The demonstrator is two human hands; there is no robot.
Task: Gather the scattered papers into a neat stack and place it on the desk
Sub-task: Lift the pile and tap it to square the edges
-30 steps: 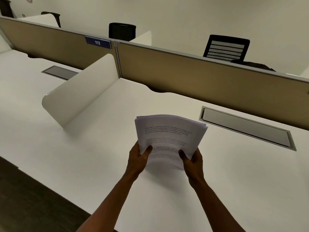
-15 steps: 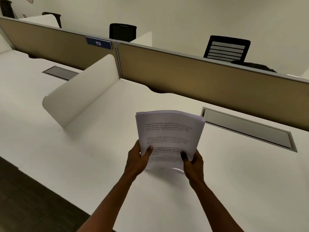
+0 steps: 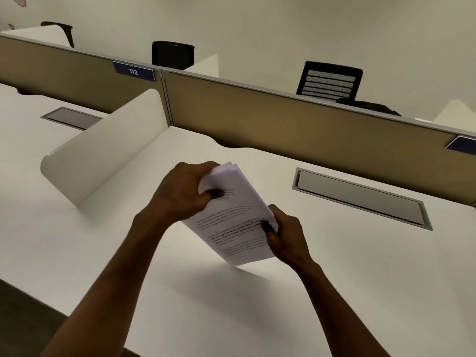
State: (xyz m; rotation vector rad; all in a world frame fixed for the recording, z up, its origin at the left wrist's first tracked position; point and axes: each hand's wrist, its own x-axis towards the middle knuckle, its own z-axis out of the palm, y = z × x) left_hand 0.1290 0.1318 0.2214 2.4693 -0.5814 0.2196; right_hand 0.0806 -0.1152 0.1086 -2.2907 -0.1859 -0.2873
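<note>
Item: stack of papers [image 3: 233,215], white printed sheets, text side facing the camera, some lines in bold. Held tilted in the air above the desk [image 3: 360,279], upper corner leaning away to the left, lowest corner close over the desktop; contact with the surface cannot be told. A soft shadow lies on the desk under and to the right of the lowest corner. Sheet edges at the top corner are slightly fanned.

Left hand [image 3: 184,191]: grips the upper left part of the stack, thumb pressed on the printed face, fingers curled round behind the top edge.

Right hand [image 3: 286,235]: grips the lower right edge of the stack, thumb on the printed face, fingers wrapped behind. Both forearms are bare and reach in from the bottom of the view.

Desk: white top, long, running across the frame.

Fittings: grey cable hatch [image 3: 360,198] set flush in the desk, right of the stack; a second hatch [image 3: 70,117] on the neighbouring place at left. White curved side divider [image 3: 103,153] standing left of the hands. Tan back partition [image 3: 296,119] along the far edge, carrying a blue plate marked 112 [image 3: 134,71].

Beyond the partition: black mesh-backed chair [image 3: 329,81], a second black chair [image 3: 172,54]
</note>
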